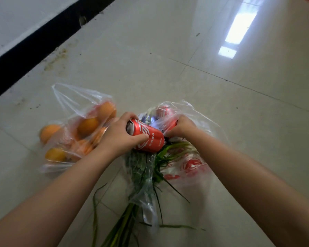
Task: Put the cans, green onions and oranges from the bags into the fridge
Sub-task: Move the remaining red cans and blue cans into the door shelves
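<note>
Left hand (120, 134) grips red can (148, 138) (right hand (181, 126) grips another).

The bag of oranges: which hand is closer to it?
Left. The left hand, gripping a red can, is right beside the bag of oranges. The right hand is farther off, at the other bag.

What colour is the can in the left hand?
Red with white lettering; the can shows best in the head view.

Open tile floor (168, 50) ahead & right; orange bag (73, 132) blocks left, onion bag (182, 157) underneath.
</note>
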Available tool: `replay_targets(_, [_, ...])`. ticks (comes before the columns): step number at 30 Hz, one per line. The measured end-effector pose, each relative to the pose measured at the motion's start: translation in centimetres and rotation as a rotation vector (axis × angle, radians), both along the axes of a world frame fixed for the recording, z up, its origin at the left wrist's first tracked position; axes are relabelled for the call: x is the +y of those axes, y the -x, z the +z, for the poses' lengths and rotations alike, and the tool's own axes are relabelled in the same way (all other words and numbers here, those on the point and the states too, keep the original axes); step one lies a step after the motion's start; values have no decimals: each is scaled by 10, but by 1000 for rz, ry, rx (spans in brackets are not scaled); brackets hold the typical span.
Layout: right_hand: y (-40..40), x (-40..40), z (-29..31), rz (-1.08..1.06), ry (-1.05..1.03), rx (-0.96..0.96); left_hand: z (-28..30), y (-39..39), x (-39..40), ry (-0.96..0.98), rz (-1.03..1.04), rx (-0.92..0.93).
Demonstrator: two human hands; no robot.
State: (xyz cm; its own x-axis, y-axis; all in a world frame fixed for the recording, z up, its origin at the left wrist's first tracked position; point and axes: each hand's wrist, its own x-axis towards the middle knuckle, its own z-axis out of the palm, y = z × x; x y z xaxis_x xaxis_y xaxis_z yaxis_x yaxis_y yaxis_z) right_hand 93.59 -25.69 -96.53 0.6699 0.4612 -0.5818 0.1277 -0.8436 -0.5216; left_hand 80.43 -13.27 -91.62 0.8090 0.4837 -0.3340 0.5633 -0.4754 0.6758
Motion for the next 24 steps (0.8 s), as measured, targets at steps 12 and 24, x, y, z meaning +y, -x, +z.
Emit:
replay_targets(12, [19,-109,36,-253,-315,606,18,-8,-19,-202,-106,85])
replay_targets(24, [30,-145,142,-389,-901,391,147,-35,-77,-304,-213,57])
